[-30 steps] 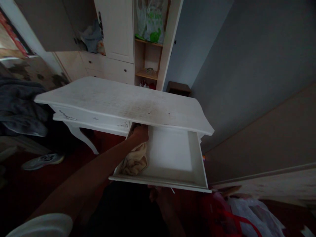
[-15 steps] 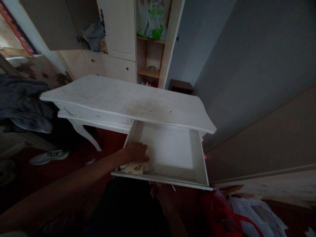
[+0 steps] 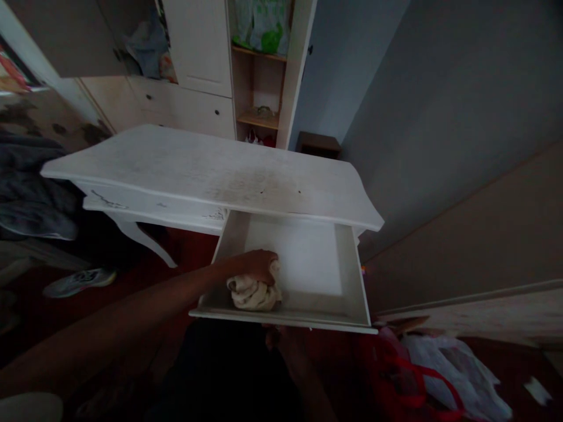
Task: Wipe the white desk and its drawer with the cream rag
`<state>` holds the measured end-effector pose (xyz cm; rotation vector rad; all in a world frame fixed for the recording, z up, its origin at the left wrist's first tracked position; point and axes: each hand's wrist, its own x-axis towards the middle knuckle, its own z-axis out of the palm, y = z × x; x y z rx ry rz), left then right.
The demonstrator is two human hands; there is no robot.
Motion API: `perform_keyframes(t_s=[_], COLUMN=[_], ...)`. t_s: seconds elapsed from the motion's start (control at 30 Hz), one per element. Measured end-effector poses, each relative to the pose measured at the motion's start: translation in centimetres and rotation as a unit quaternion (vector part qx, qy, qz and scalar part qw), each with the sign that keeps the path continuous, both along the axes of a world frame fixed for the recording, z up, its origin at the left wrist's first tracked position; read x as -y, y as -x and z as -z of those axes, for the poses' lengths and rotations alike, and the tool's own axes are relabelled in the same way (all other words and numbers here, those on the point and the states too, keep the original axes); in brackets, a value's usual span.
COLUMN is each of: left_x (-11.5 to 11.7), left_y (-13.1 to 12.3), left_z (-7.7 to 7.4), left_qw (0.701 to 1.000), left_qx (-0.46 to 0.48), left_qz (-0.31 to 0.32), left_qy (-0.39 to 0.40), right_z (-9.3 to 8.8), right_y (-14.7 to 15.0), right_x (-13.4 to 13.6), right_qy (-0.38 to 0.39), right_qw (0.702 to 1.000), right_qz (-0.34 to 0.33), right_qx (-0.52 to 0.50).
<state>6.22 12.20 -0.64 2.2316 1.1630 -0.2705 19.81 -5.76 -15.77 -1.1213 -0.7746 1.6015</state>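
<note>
A white drawer (image 3: 357, 275) is pulled out of a white table (image 3: 176, 155). Inside it, at the front left, my left hand (image 3: 257, 265) is closed on a bunched cream cloth (image 3: 255, 295), which rests against the drawer's bottom. My right hand (image 3: 284, 343) is low and in shadow, right under the middle of the drawer's front edge. Its fingers look curled at the drawer front, though that edge and the dark partly hide them.
Dark smudges mark the tabletop. Behind stands a white cabinet (image 3: 197, 53) with open shelves and a plastic bag (image 3: 261, 26). A red bag (image 3: 391, 375) and a white plastic bag (image 3: 453, 369) lie at the lower right. A shoe (image 3: 79, 282) and grey clothing (image 3: 35, 187) are on the left.
My left hand has moved right along the drawer with the cloth, which now looks more bunched up. My right hand stays under the front edge. The view has shifted slightly.
</note>
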Motion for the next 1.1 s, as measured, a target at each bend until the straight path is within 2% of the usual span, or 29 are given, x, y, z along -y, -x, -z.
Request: perform_keyframes(t_s=[0.23,0.33,0.43,0.6,0.77,0.83,0.93,1.0,1.1], left_x=[1.9,2.8,3.5,3.1,1.3,0.4,-0.8,-1.5,-2.9], left_y=[-8.7,-12.5,-15.2,-16.4,-14.8,-13.9,-12.1,-10.7,-8.4], left_z=[1.6,1.8,1.9,2.5,2.6,1.7,-0.8,-3.2,-7.4], left_qw=[0.995,0.991,0.987,0.982,0.959,0.954,0.95,0.937,0.888], left_qx=[0.101,0.128,0.152,0.182,0.252,0.256,0.265,0.291,0.36], left_qz=[-0.011,-0.017,-0.012,-0.02,-0.122,-0.137,-0.098,-0.076,-0.087], left_qy=[-0.015,-0.032,-0.048,-0.04,-0.042,-0.072,-0.133,-0.179,-0.273], right_z=[1.0,0.4,-0.4,-0.2,1.2,1.4,1.2,0.8,-0.1], right_y=[0.1,-0.1,-0.2,-0.2,-0.1,-0.1,-0.2,-0.3,-0.5], right_x=[-0.3,-0.2,0.1,0.2,0.1,0.0,-0.2,-0.3,-0.5], right_qy=[0.021,0.009,-0.002,-0.005,0.021,0.028,0.043,0.05,0.045], right_qw=[0.999,0.999,0.999,0.999,0.999,0.997,0.995,0.993,0.991], right_qz=[-0.035,-0.037,-0.032,-0.032,-0.047,-0.057,-0.061,-0.067,-0.077], right_qx=[0.012,0.008,0.002,-0.012,0.017,0.037,0.073,0.088,0.096])
